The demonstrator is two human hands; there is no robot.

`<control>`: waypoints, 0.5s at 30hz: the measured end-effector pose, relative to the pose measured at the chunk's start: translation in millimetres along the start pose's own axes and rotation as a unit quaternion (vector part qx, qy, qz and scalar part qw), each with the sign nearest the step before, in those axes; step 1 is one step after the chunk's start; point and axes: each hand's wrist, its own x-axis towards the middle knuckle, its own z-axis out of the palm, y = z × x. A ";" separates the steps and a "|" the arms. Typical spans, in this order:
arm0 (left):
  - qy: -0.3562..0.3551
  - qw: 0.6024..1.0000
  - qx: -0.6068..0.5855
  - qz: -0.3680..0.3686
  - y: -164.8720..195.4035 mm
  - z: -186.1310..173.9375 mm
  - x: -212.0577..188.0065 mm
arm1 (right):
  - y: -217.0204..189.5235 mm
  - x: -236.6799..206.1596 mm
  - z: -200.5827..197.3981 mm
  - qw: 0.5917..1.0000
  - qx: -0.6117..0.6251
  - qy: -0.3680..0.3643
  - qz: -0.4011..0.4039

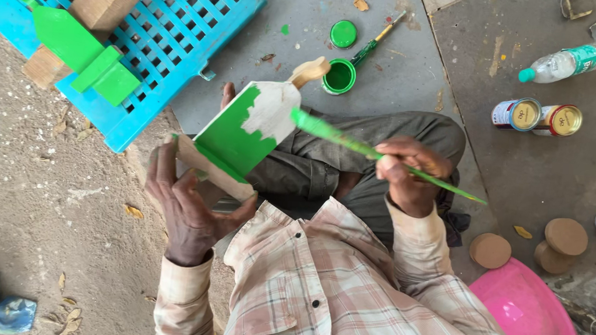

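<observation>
In the head view, a flat wooden piece [248, 133] with a bare knob at its top sits at the centre of the frame, tilted; most of its face is bright green, with an unpainted pale patch near the upper corner. The left hand [185, 205], at the lower left of centre, grips the piece's lower edge, fingers spread up behind it and the thumb reaching to the right beneath it. The right hand [408, 171], right of centre, is closed round a green-smeared paintbrush [368, 150], whose bristle end touches the piece at the edge of the pale patch.

Above the piece, on the grey floor, stands an open pot of green paint [339, 76] with its lid [343, 34] lying apart and a second brush [378, 38] resting at its rim. At the upper left, a blue plastic crate [183, 22] carries a finished green piece [77, 54] and a wooden block [105, 0]. At the right lie a plastic bottle [573, 60], small tins [537, 116] and round wooden discs [527, 247]; a pink basin [530, 316] fills the lower right corner.
</observation>
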 end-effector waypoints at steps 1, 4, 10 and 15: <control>0.002 1.000 -0.004 0.000 2.0 0.1 0.0 | -2.8 -3.0 5.5 0.999 -0.005 0.008 0.050; 0.008 1.000 -0.012 0.000 6.1 -1.1 0.3 | -6.8 -2.9 13.9 0.994 -0.016 0.018 0.108; 0.019 1.000 -0.017 0.001 7.3 -3.4 0.6 | -13.1 0.2 12.3 0.990 -0.023 0.059 0.123; 0.016 1.000 -0.012 0.008 7.3 -3.2 0.8 | -9.4 -3.2 16.8 0.994 -0.004 0.071 0.077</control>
